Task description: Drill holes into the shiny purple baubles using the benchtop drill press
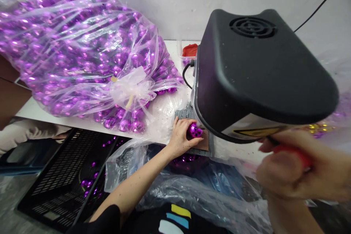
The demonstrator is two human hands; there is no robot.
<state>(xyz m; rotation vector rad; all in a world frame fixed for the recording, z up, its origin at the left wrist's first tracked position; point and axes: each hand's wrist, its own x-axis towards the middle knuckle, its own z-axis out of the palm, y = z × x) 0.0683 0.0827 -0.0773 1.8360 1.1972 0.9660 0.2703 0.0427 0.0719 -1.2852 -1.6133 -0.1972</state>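
Observation:
My left hand (181,137) is closed on a shiny purple bauble (194,130), holding it on the base plate under a black-hooded press machine (257,69). My right hand (298,170), close to the camera and blurred, grips the machine's red lever handle (294,153) at the lower right. A big clear plastic bag of purple baubles (76,55) lies tied on the white table (175,49), just left of my left hand.
A black plastic crate (60,175) with a few loose purple baubles stands below the table at the left. Crumpled clear plastic bags (197,190) fill my lap area. A small red object (190,49) sits behind the machine. A black cable runs up the wall at the right.

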